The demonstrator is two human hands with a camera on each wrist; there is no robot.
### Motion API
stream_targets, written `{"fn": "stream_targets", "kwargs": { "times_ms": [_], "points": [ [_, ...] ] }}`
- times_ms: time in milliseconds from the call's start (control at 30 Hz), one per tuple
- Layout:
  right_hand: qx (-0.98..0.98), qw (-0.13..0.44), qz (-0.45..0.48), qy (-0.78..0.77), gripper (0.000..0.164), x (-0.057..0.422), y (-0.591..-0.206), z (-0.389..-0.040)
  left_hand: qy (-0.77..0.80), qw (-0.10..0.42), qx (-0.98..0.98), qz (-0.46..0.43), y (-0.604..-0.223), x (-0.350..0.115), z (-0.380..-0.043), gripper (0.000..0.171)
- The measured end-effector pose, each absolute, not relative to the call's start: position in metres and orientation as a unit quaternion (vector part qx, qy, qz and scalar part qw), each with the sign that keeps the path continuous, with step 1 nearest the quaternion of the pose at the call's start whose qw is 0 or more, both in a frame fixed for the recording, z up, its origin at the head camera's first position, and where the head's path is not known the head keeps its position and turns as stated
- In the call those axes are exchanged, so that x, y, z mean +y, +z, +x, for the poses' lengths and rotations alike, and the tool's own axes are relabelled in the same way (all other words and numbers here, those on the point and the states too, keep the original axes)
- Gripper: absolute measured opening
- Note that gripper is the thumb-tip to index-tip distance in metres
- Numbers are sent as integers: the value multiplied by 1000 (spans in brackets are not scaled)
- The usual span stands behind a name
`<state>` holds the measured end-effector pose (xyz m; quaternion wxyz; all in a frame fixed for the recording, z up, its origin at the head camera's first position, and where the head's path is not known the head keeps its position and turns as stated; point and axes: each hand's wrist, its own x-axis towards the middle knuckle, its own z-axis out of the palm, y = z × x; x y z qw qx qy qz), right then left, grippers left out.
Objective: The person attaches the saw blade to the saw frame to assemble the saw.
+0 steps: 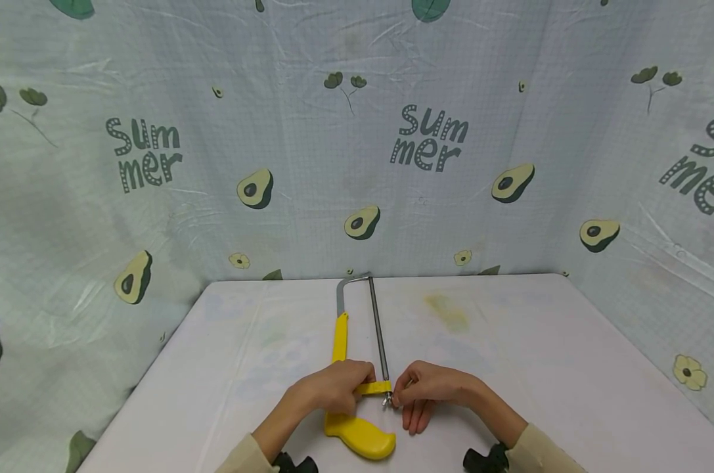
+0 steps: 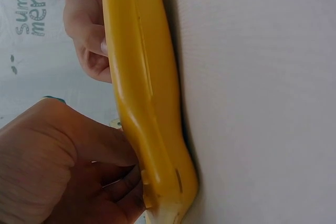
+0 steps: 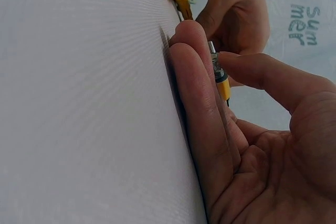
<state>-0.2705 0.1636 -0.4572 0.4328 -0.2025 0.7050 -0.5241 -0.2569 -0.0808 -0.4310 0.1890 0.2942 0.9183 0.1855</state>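
A hacksaw [image 1: 340, 338] with a yellow handle and grey metal frame lies on the table, its handle [image 1: 365, 439] toward me. My left hand [image 1: 337, 386] grips the yellow frame just above the handle, fingers curled over the crosspiece [image 1: 373, 388]. At the near end of the blade side sits a small metal wing nut [image 1: 387, 399]. My right hand [image 1: 430, 391] pinches this wing nut between thumb and index finger, the thumb tip right on it in the right wrist view. The other right fingers [image 3: 197, 87] extend low along the tabletop. In the left wrist view the yellow handle [image 2: 142, 66] hides part of both hands.
The white table [image 1: 510, 341] has a yellowish stain [image 1: 447, 312] toward the back right. Behind it and at both sides hangs a pale curtain [image 1: 309, 144] printed with avocados and lettering. Dark wrist straps [image 1: 487, 458] show below the sleeves.
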Motion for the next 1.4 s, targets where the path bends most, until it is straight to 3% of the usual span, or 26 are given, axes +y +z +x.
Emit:
{"fn": "stream_targets", "kwargs": {
  "times_ms": [1400],
  "points": [
    [701, 429, -207, -530, 19, 167, -463, -267, 187, 178, 921, 292, -438, -76, -253, 39]
  ]
}}
